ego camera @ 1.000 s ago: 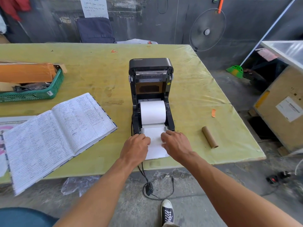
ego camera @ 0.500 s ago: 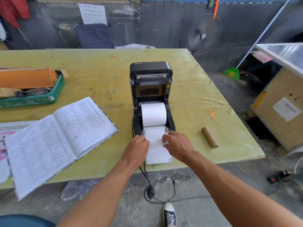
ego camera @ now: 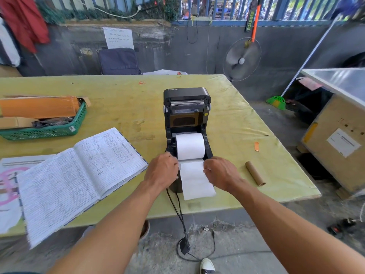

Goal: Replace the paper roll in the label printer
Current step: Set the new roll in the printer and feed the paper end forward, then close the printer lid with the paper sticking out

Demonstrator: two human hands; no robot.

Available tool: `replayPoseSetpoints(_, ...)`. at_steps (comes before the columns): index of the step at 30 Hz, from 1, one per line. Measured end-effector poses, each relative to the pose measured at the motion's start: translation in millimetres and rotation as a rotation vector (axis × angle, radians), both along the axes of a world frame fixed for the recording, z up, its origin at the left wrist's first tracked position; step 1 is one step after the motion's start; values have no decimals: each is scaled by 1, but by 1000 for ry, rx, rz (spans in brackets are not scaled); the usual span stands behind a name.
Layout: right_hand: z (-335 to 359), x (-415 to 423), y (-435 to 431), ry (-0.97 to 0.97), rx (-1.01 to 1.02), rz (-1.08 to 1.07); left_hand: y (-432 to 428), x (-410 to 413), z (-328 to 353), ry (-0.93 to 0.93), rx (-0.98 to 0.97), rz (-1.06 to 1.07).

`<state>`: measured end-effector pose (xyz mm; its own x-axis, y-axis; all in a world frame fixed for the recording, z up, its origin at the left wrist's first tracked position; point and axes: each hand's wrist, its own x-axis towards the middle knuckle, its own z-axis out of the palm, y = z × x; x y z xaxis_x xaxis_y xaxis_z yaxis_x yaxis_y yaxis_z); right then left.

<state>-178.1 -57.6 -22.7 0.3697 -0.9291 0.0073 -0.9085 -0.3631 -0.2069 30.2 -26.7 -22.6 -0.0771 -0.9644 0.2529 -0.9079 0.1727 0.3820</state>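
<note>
Both hands at the printer's front, roll seated in the bay.
Left hand (ego camera: 162,171) is curled at the left edge of the white paper strip (ego camera: 195,182), its grasp hidden. Right hand (ego camera: 221,173) pinches the right edge. The strip feeds from the white paper roll (ego camera: 190,146) inside the open black plastic label printer (ego camera: 186,107) on the yellow-green table (ego camera: 118,107). A bare brown cardboard tube (ego camera: 255,173) lies apart to the right.

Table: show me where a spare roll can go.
Bare table lies behind the green basket and left of the label printer, and right of the printer beyond the orange scrap. Crowded: the near edge, with the open ledger, left hand and right hand at the paper strip, and the cardboard core.
</note>
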Motion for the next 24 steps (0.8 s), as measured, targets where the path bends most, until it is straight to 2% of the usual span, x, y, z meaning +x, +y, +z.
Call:
replayPoseSetpoints(4,30,-1,-35,-93,-75,-98,-37,7,33,28,-82,107)
replayPoseSetpoints(8,65,0,-82,-316,-159,-249,-84,7,70,220,-196,336)
replayPoseSetpoints(11,91,5,-119,-533,-173,-379,-119,4,92,404,-202,523)
replayPoseSetpoints(15,112,15,-162,-694,-121,-439,-157,-4,110,537,-57,637)
replayPoseSetpoints(19,117,29,-189,-673,90,-422,-179,-11,107,594,99,655)
replayPoseSetpoints(24,98,37,-198,-642,261,-363,-188,-11,98,791,235,682)
